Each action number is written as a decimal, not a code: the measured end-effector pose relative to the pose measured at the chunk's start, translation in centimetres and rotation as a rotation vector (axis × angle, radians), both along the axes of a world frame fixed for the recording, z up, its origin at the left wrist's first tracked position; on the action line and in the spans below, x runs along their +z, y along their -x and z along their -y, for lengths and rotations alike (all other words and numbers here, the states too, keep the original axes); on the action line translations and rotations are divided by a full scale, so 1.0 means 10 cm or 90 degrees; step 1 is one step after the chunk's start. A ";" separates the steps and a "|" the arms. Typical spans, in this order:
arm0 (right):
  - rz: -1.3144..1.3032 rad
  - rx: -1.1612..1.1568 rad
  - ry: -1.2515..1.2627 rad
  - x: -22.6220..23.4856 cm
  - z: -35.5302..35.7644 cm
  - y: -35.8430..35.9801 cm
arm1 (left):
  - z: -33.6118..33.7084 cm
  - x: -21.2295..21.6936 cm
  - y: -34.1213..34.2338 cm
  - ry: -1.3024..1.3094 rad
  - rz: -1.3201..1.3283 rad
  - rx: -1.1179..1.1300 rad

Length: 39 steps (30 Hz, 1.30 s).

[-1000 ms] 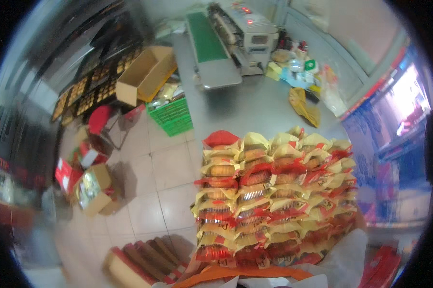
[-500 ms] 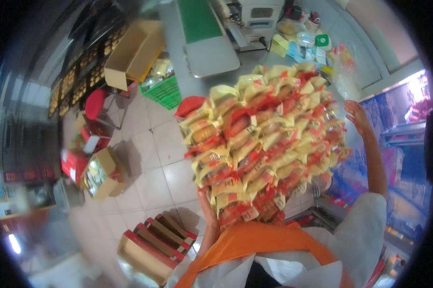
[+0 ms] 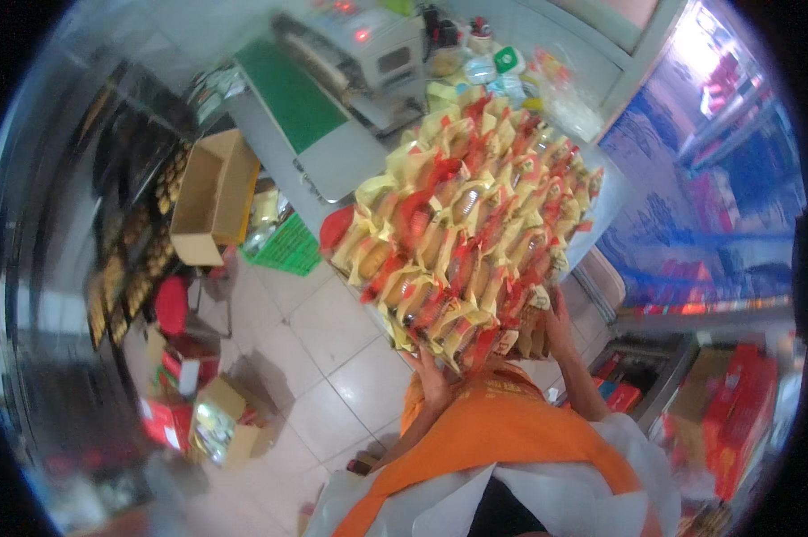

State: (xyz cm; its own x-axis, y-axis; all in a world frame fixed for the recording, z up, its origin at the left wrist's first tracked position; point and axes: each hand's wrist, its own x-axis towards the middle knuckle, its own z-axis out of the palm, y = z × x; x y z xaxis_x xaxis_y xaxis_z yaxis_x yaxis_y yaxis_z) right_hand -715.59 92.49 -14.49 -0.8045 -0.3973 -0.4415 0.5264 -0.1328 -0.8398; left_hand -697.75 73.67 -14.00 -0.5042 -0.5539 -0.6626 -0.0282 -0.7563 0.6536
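Note:
A wide, full layer of wrapped pastries [image 3: 466, 259] in yellow, red and clear packets fills the space before my orange apron. Brown corrugated cardboard [image 3: 533, 333] shows under its near right edge. My left hand [image 3: 432, 378] grips the near edge from below, its fingertips partly behind packets. On the near right side, my right hand [image 3: 560, 324] is closed around the edge by the cardboard, fingers mostly hidden. The far part of the layer overlaps the metal table [image 3: 608, 192]; whether it rests there I cannot tell.
Beyond stands a machine [image 3: 377, 54] with a green conveyor belt [image 3: 292, 94]. A green basket [image 3: 287, 249] and an open carton [image 3: 211, 197] are left of it. Trays of baked pastries [image 3: 135, 268] stand farther left, a red stool [image 3: 171, 304] and boxes [image 3: 229, 421] on the floor. Red cartons [image 3: 735, 407] lie right.
My right hand, raised apart beyond the right side before, has come down to the near right edge. The view has turned, and my left hand stays on the near edge.

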 end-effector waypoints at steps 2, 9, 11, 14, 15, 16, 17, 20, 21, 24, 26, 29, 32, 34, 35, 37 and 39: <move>-0.154 -0.046 -0.012 -0.17 0.07 -0.12 | 0.14 0.11 -0.03 0.044 0.044 -0.011; -0.130 -0.011 -0.297 -1.16 -0.40 -0.47 | 0.55 -0.87 -0.32 0.292 -0.145 -0.230; -0.266 -0.098 -0.335 -0.53 -0.16 -0.15 | 0.58 -0.15 -0.07 0.383 -0.156 -0.195; -0.237 -0.088 -0.444 -0.70 -0.12 -0.37 | 0.60 -0.56 -0.17 0.372 -0.149 -0.225; -0.299 -0.073 -0.448 -0.66 -0.10 -0.40 | 0.61 -0.49 -0.17 0.378 -0.130 -0.233; -0.361 -0.057 -0.454 -0.64 -0.13 -0.43 | 0.54 -0.33 -0.17 0.382 -0.111 -0.239; -0.363 -0.055 -0.499 -0.67 -0.12 -0.41 | 0.52 -0.23 -0.17 0.392 -0.098 -0.250; -0.410 -0.006 -0.626 -0.73 -0.09 -0.50 | 0.69 -0.57 -0.21 0.415 -0.140 -0.254; -0.450 0.023 -0.664 -0.70 -0.10 -0.53 | 0.67 -0.51 -0.19 0.429 -0.123 -0.265; -0.541 0.037 -0.714 -0.78 -0.10 -0.65 | 0.73 -0.29 -0.20 0.486 -0.099 -0.285; -0.580 0.027 -0.704 -0.88 -0.03 -0.86 | 1.01 -0.43 -0.23 0.537 -0.115 -0.314; -0.584 0.028 -0.682 -0.87 0.09 -1.29 | 1.06 -0.29 -0.32 0.584 -0.102 -0.275; -0.504 0.055 -0.668 -0.71 0.26 -1.65 | 1.12 -0.39 -0.53 0.652 -0.026 -0.226; -0.446 0.109 -0.662 -0.63 0.34 -1.87 | 0.92 -0.32 -0.65 0.637 -0.025 -0.177; -0.449 0.120 -0.648 -0.60 0.36 -1.92 | 0.82 -0.28 -0.68 0.600 -0.052 -0.167; -0.451 0.137 -0.626 -0.58 0.34 -2.00 | 0.76 -0.28 -0.69 0.579 -0.048 -0.151; -0.395 0.188 -0.602 -0.86 0.37 -2.01 | 0.77 -0.23 -0.66 0.612 0.014 -0.137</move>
